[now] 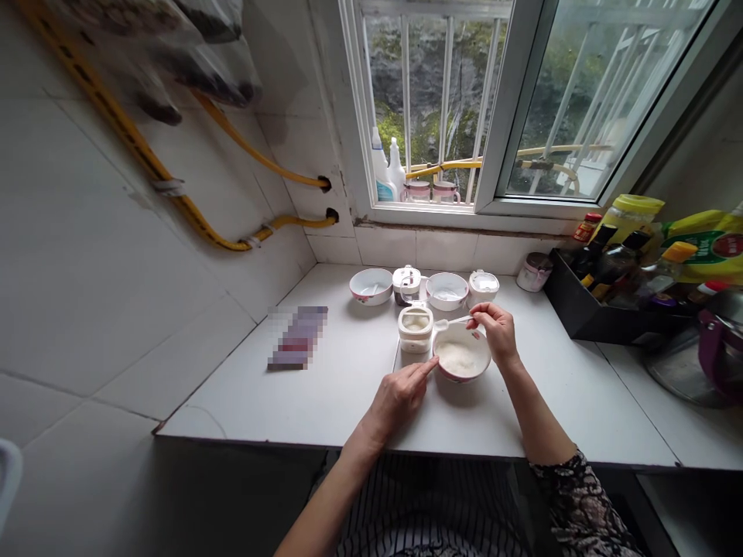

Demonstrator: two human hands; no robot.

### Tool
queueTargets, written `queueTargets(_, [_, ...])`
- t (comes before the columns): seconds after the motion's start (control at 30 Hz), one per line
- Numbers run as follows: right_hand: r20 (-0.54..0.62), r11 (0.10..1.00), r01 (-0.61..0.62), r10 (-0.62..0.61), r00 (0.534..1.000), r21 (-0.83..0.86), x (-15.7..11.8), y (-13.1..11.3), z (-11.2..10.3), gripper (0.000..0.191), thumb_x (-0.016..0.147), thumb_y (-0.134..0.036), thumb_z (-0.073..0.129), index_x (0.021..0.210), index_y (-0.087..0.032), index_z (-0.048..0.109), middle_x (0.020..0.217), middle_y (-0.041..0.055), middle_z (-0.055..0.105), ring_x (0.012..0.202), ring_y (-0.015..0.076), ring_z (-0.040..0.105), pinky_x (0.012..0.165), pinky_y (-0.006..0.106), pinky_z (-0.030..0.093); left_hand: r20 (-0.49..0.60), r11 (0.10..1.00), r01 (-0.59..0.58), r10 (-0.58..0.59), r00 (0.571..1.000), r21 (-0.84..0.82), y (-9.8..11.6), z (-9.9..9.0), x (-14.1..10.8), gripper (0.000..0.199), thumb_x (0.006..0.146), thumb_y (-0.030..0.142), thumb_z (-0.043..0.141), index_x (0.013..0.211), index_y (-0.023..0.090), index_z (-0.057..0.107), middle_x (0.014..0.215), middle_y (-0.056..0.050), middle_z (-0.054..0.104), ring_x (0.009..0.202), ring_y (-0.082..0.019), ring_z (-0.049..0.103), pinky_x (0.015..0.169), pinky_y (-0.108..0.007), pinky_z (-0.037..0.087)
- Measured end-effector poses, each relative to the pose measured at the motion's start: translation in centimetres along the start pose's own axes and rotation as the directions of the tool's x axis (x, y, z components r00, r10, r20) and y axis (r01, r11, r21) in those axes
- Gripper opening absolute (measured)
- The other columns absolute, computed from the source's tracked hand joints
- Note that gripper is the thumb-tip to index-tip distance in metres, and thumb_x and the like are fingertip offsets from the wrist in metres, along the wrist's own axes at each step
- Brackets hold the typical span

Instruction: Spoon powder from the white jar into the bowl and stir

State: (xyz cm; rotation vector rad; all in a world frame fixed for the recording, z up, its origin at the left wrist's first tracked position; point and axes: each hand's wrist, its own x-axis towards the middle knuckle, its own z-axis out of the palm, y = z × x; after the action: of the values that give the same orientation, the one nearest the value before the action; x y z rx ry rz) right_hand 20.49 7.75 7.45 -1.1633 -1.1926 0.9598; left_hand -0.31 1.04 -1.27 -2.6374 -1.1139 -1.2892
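Observation:
My right hand (494,333) pinches the handle of a small white plastic spoon (450,323). The spoon's bowl end is over the far left rim of a white bowl (477,371), close to an open seasoning jar. White grainy powder (457,358) lies inside this bowl. My left hand (403,393) has its fingers stretched out, the fingertips touching the bowl's near left rim; its thumb is not clearly seen. Left of the bowl stands the seasoning jar (416,343), its lid raised and pale contents showing.
Behind are two white bowls, a left one (371,298) and a right one (446,302), plus a dark-filled jar (406,288) and another lidded jar (483,286). A black box (604,309) of bottles and a metal pot (690,371) stand right. A blurred-out packet (299,338) lies left.

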Motion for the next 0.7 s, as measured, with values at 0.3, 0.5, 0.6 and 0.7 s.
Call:
queueTargets(0.3, [0.132, 0.859, 0.222, -0.181, 0.975, -0.462, 0.11, 0.82, -0.48, 0.013, 0.061, -0.019, 0.047, 0.054, -0.024, 0.058, 0.046, -0.0017, 0.058, 0.051, 0.0164, 0.052, 0.062, 0.029, 0.042, 0.002, 1.000, 0.007, -0.007, 1.000, 0.002, 0.25, -0.20, 0.17, 0.049, 0.095, 0.005, 0.044, 0.142, 0.020, 0.047, 0.105, -0.009, 0.072, 0.086, -0.017, 0.072, 0.074, -0.026, 0.061])
queueTargets(0.5, [0.147, 0.949, 0.068, -0.023, 0.989, -0.308, 0.12, 1.00, -0.15, 0.012, 0.060, -0.023, 0.049, 0.058, -0.022, 0.061, 0.046, -0.0016, 0.059, 0.051, 0.0163, 0.054, 0.061, 0.029, 0.044, 0.000, 1.000, 0.007, -0.007, 1.000, 0.005, 0.28, -0.17, 0.16, 0.049, 0.095, 0.006, 0.043, 0.143, 0.019, 0.046, 0.103, -0.009, 0.072, 0.086, -0.017, 0.071, 0.074, -0.026, 0.061])
queueTargets(0.6, [0.131, 0.987, -0.037, 0.058, 0.990, -0.158, 0.49, 1.06, -0.46, 0.012, 0.057, -0.026, 0.050, 0.058, -0.021, 0.061, 0.044, -0.0014, 0.059, 0.048, 0.0154, 0.053, 0.058, 0.028, 0.044, 0.004, 1.000, 0.005, -0.005, 1.000, 0.002, 0.25, -0.16, 0.17, 0.049, 0.095, 0.006, 0.043, 0.142, 0.019, 0.047, 0.104, -0.010, 0.072, 0.086, -0.017, 0.071, 0.074, -0.026, 0.061])
queueTargets(0.7, [0.121, 0.995, -0.076, 0.084, 0.989, -0.063, 0.76, 0.90, -0.78, 0.012, 0.054, -0.026, 0.051, 0.055, -0.020, 0.062, 0.043, -0.0006, 0.058, 0.046, 0.0144, 0.051, 0.054, 0.028, 0.042, 0.004, 1.000, 0.007, -0.007, 1.000, -0.001, 0.21, -0.14, 0.14, 0.050, 0.095, 0.005, 0.043, 0.142, 0.019, 0.047, 0.105, -0.009, 0.072, 0.087, -0.017, 0.072, 0.074, -0.026, 0.061])
